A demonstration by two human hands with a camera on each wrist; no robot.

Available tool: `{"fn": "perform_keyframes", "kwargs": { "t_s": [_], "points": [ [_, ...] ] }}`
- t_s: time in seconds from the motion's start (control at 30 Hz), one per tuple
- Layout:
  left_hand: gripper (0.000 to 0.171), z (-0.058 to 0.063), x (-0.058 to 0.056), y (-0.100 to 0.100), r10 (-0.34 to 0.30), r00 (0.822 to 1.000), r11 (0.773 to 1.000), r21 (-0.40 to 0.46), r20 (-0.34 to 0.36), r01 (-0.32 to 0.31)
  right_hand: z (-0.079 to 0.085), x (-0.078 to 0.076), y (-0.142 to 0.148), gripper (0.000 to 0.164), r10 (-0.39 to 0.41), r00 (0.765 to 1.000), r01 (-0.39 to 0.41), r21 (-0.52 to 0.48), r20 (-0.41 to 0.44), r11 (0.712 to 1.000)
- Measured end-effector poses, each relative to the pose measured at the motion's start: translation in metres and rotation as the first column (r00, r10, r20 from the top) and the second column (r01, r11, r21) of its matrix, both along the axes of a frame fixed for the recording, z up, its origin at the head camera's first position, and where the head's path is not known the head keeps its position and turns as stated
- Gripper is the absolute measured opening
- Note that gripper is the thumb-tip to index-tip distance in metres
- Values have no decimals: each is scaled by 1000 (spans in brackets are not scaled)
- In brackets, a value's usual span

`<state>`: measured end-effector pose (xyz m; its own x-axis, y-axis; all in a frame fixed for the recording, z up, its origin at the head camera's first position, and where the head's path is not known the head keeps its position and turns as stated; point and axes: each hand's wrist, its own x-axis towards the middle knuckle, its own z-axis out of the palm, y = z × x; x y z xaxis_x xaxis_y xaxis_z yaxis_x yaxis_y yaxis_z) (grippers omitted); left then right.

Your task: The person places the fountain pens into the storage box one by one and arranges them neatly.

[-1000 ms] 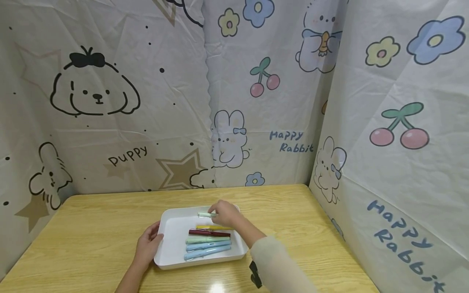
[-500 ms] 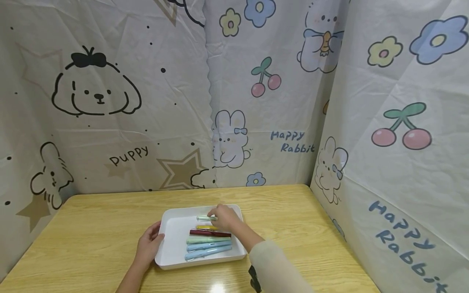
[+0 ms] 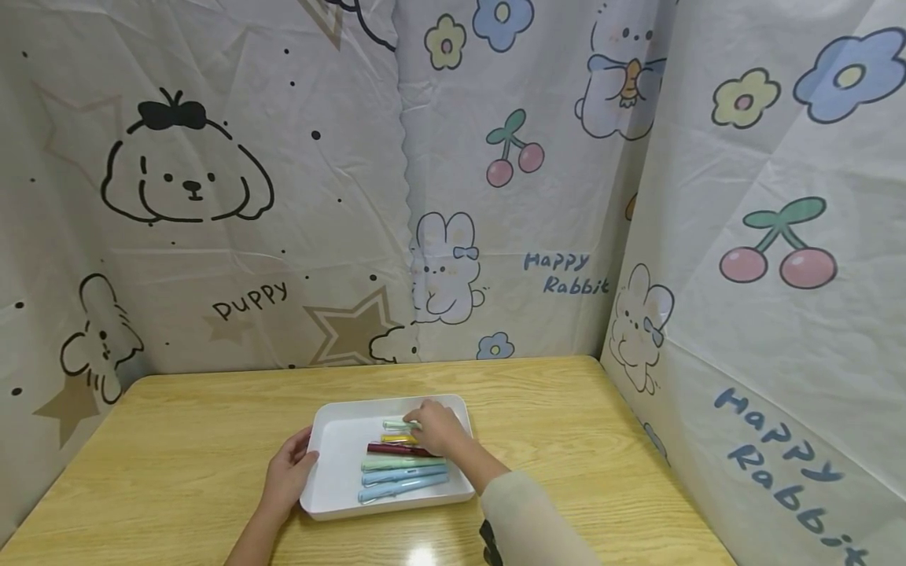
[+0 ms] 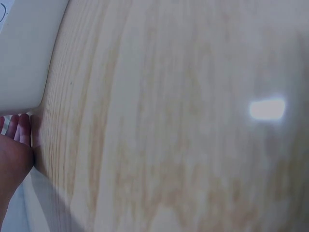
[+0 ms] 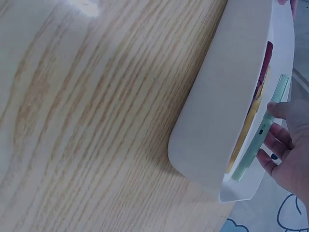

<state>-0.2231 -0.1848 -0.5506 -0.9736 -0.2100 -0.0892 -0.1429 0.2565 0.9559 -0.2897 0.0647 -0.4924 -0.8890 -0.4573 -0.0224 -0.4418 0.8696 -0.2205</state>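
Note:
My right hand [image 3: 440,428] pinches a mint-green pen [image 5: 258,137] between thumb and fingers, low inside the white tray [image 3: 340,440] near its far side. Just in front of that pen lies a yellow pen [image 3: 398,439], partly covered by the hand in the head view. A dark red pen [image 3: 396,450], another light green pen [image 3: 403,464] and two light blue pens [image 3: 402,489] follow towards the tray's near side, roughly parallel. My left hand [image 3: 286,472] holds the tray's left wall, thumb at the rim; its other fingers are partly hidden.
The tray stands on a wood-grain table [image 3: 205,440]. Behind and to the right hang printed cloths [image 3: 340,196] with cartoon animals and fruit. A dark object [image 3: 490,542] shows beside the right sleeve [image 3: 531,511].
My right hand has brought the mint-green pen slightly nearer and lower, closer to the yellow pen. My left hand stays at the tray's left side.

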Motion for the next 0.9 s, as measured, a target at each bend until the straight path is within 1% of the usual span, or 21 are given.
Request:
{"fn": "perform_keyframes", "kwargs": {
  "t_s": [0.23,0.53,0.67,0.9],
  "points": [
    [49,1,0,1,7,1000,1000,-16,-7,-7,-3,0,1,26,-9,1000,9,0,-10,1000],
    [49,1,0,0,0,1000,1000,-4,-1,0,-6,0,0,27,-37,999,37,-19,21,999],
    [49,0,0,0,5,1000,1000,8,3,-5,-9,-1,0,27,-38,999,38,-14,5,999],
    [49,0,-1,0,10,1000,1000,4,8,-10,-11,-3,-1,27,-33,999,33,-11,-16,999]
  ]
}}
